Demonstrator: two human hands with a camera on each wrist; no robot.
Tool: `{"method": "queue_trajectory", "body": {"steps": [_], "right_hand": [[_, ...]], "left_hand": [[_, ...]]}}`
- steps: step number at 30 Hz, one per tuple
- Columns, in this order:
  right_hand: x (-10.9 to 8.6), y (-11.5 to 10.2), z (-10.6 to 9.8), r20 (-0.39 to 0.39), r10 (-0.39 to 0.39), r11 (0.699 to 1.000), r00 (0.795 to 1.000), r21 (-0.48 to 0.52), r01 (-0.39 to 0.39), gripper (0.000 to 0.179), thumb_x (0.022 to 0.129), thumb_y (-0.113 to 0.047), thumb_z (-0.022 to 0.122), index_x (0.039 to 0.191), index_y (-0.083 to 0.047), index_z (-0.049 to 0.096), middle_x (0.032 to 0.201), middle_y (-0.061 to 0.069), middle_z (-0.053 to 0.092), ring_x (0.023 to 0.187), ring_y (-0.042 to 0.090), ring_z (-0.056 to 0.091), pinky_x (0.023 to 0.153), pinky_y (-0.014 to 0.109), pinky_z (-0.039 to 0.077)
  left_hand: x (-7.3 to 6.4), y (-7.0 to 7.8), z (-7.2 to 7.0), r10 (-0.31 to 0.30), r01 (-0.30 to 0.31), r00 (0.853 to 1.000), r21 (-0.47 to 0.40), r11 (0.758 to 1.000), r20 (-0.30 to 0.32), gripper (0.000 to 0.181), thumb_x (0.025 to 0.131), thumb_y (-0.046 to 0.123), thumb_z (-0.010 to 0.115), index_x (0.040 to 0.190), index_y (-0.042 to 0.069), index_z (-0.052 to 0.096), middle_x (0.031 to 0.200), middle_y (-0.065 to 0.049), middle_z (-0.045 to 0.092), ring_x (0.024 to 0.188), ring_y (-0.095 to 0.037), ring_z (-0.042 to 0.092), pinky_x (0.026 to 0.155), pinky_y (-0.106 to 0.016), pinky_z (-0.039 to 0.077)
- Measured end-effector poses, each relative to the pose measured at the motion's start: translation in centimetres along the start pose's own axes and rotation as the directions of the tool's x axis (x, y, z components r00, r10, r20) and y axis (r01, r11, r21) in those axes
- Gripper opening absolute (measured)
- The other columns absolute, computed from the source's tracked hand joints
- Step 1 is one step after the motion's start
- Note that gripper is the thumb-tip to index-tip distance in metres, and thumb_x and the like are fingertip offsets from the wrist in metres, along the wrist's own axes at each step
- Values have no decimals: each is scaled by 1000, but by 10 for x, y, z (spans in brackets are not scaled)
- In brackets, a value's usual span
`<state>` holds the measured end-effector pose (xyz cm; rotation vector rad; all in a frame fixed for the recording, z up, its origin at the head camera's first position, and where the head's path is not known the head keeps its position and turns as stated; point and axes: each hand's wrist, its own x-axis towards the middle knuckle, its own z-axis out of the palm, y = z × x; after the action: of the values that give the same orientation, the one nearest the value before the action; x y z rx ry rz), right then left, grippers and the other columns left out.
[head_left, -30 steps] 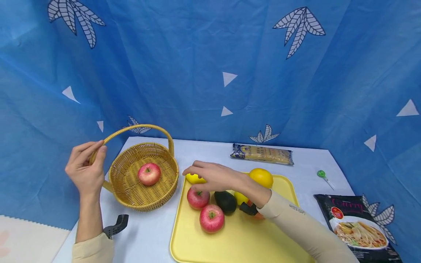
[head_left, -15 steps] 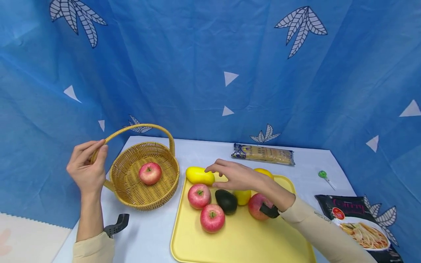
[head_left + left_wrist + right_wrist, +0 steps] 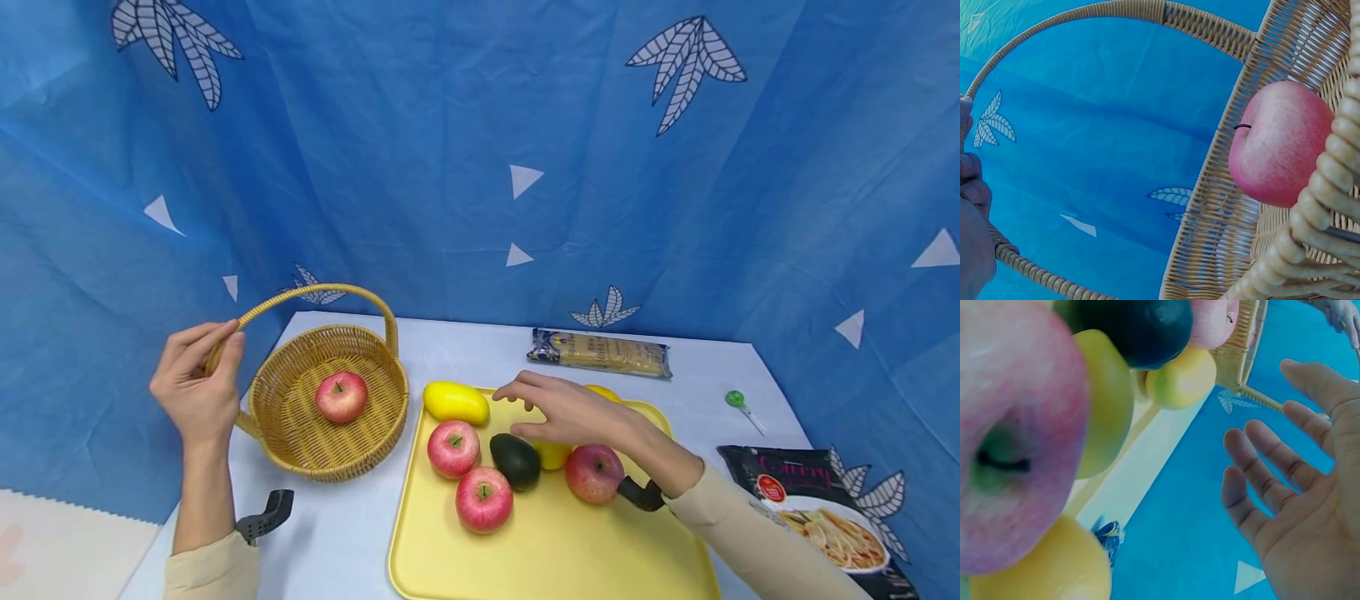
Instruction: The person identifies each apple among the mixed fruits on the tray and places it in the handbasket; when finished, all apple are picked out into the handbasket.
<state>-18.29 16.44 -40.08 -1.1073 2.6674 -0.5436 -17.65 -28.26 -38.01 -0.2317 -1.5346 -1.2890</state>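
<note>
At the left, my left hand grips the handle of a round wicker basket. One red apple sits inside it, also seen large in the left wrist view. Over the back of a yellow tray hovers my right hand, fingers loosely bent and holding nothing. Below and around it lie a dark avocado, a yellow mango, two red apples at the left, and another apple near the wrist. A yellow fruit and an orange-yellow round fruit are partly hidden by the hand and arm.
Behind the tray lies a pack of dry noodles. To the right are a green lollipop and a black food packet, partly covered by the right sleeve. A blue curtain hangs around the table's back and sides.
My right hand has moved right, away from the basket side, uncovering the yellow mango and the apple near the wrist. The left hand keeps its hold on the handle.
</note>
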Motion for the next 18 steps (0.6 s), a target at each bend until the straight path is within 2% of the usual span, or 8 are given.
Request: {"method": "queue_trajectory", "body": {"steps": [6,8,11,18], "right_hand": [[-13,10,-1,-24,20,1000,1000,-8,-21,44,96,-43,67,137,-31,57,121,-12,57,97,7,60,79,26,54],[-18,14,-1,-26,32,999,999,2,-32,44,96,-43,67,137,-30,58,121,-12,57,97,9,61,79,27,55],[-24,20,-2,-26,66,998,997,10,-66,44,96,-45,66,137,-32,58,121,-13,57,98,9,60,81,29,55],[-36,27,-4,-24,102,994,994,32,-101,42,95,-38,70,135,-31,60,119,-11,57,96,14,61,81,31,55]], "left_hand": [[0,-1,0,3,-3,1000,-36,999,2,14,82,-12,75,95,-15,74,97,-10,70,82,-9,63,65,-11,48],[-1,-1,0,1,0,1000,-41,999,4,14,82,-12,75,95,-16,74,97,-10,70,82,-10,63,65,-11,48],[-1,0,-1,-2,3,1000,-31,1000,8,15,82,-12,75,96,-15,74,98,-10,70,83,-9,63,66,-11,49],[0,0,-2,2,-2,1000,-9,1000,15,15,82,-12,74,97,-15,74,98,-9,70,83,-9,63,67,-10,49]]}}
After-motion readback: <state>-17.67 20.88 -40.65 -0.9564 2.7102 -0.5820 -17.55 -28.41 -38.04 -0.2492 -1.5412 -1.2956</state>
